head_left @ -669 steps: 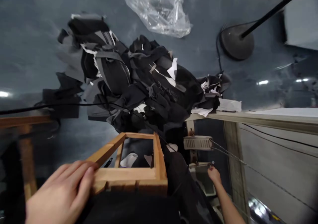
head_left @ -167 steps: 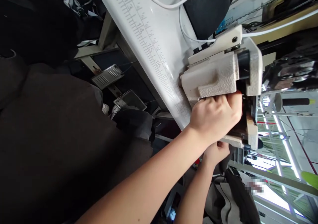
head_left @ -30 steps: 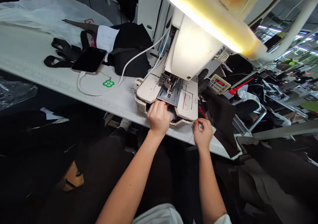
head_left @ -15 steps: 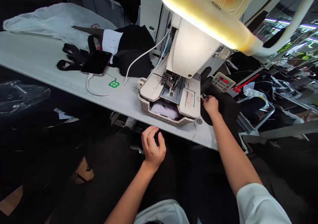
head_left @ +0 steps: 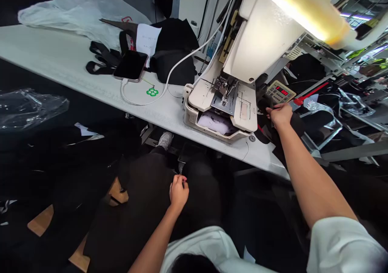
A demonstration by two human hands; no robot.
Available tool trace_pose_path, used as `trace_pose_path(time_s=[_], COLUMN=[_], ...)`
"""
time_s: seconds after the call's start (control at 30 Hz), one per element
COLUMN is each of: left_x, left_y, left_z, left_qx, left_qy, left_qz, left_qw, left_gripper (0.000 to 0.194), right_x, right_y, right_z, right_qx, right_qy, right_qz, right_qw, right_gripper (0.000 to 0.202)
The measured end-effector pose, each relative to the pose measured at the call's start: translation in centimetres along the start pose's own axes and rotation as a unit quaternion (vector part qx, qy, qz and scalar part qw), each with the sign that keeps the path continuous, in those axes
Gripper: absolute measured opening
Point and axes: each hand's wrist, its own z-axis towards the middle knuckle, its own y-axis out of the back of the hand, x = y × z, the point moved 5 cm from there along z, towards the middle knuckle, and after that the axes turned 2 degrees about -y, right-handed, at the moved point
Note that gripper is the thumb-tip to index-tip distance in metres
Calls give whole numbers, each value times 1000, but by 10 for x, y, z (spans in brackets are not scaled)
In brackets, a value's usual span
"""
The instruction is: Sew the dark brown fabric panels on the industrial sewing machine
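Right of the white sewing machine (head_left: 220,115), my right hand (head_left: 280,114) has its fingers pinched on black fabric (head_left: 268,129) lying at the table's right end. My left hand (head_left: 178,192) is over my lap, below the table edge, with its fingers curled in; nothing shows in it. A wad of pale cloth (head_left: 215,122) sits in the open front of the machine's base. Just behind my right hand stands a small control panel (head_left: 280,92) with red digits.
On the white table (head_left: 100,93) lie a phone (head_left: 130,66) with a white cable, black straps (head_left: 104,57), folded black fabric (head_left: 177,43), a paper note (head_left: 147,38), a green flower charm (head_left: 152,92) and a plastic bag (head_left: 81,12). A lit lamp (head_left: 309,10) hangs above.
My left hand has dropped toward my lap and its fingers have closed. My right hand has moved up toward the control panel, and the black fabric beside the machine has shifted and bunched. The view has shifted.
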Motion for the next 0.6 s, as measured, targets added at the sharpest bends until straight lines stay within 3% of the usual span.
trace_pose_path(time_s=[0.1,0.2,0.3,0.37,0.43,0.47,0.53,0.6], left_x=[-2,-1,1,3,4,5,6,8], left_y=[2,3,3,2,2,2,4,5], left_z=[-2,-4,-4,-5,-6,-6,-6,-6], left_qx=[32,52,67,75,82,85,90,93], left_qy=[15,25,31,34,36,37,39,42], left_qz=[10,16,17,13,7,3,-7,-19], left_qw=[999,998,997,997,996,996,995,995], left_gripper=[16,16,16,17,16,16,16,17], right_x=[10,24,36,44,45,41,38,40], right_y=[22,45,71,79,78,73,51,25], right_z=[-13,-43,-104,-161,-218,-242,-282,-305], right_qx=[-21,-19,-17,49,88,106,196,254], right_qy=[12,35,100,168,175,145,90,57], right_qz=[75,139,216,259,269,278,299,297], right_qw=[997,989,971,950,943,944,930,919], right_gripper=[20,14,16,17,27,29,22,21])
